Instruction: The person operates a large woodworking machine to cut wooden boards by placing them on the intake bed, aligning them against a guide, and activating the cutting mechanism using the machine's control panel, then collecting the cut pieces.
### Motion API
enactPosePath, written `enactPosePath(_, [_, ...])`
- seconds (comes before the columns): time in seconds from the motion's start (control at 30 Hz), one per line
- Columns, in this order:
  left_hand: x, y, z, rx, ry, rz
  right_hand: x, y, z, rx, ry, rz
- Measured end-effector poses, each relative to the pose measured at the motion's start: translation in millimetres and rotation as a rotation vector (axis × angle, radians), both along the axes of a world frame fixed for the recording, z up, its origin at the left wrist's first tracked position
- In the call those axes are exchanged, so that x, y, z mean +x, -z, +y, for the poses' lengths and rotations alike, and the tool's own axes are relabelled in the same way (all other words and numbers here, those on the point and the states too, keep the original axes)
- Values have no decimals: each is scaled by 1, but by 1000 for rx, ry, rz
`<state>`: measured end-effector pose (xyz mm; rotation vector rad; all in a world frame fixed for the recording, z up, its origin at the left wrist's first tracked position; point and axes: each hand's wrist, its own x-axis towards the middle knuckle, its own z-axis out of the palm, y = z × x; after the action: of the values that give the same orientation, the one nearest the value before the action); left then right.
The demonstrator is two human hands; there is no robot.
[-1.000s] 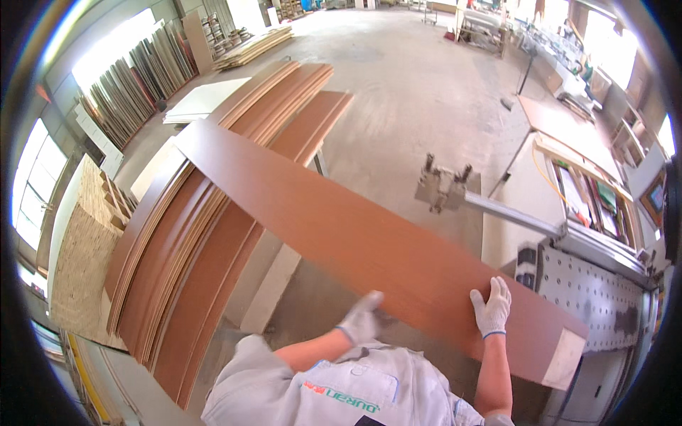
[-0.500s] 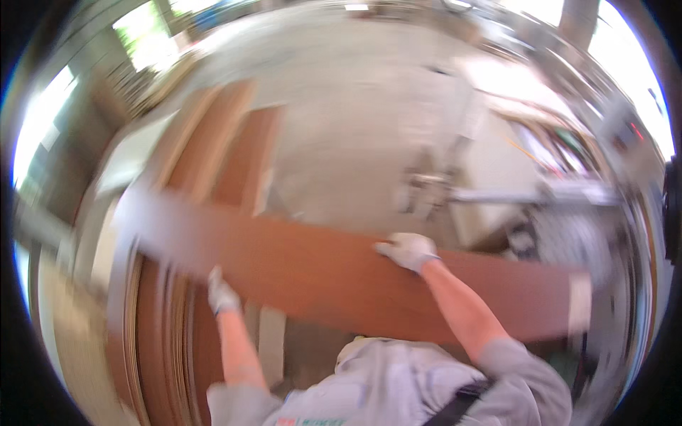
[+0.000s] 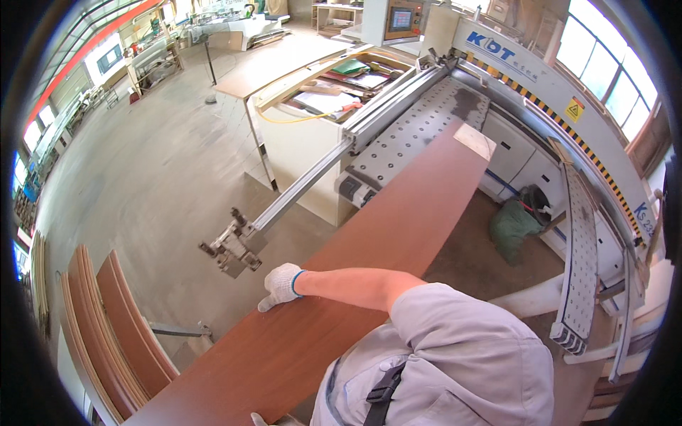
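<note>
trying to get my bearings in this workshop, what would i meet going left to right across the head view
Stacked long reddish-brown boards → grey metal clamp-like fixture → white-gloved right hand → brown-framed control screen → crumpled green sack → narrow grey perforated table.

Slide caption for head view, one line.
Gloved right hand on a long brown board, left hand partly in frame, perforated machine table at the board's far end.
</note>
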<state>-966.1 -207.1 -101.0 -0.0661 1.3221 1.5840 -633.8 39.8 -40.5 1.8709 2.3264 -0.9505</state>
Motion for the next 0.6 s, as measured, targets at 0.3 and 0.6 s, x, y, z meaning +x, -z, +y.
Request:
enactPosePath(0.3, [202,20,8,-120,350,-255,186,-3,-9,333,-78,-64])
enactPosePath(0.6, [363,46,-16,-277,711,-440,480,-32,-118,422,761,-447])
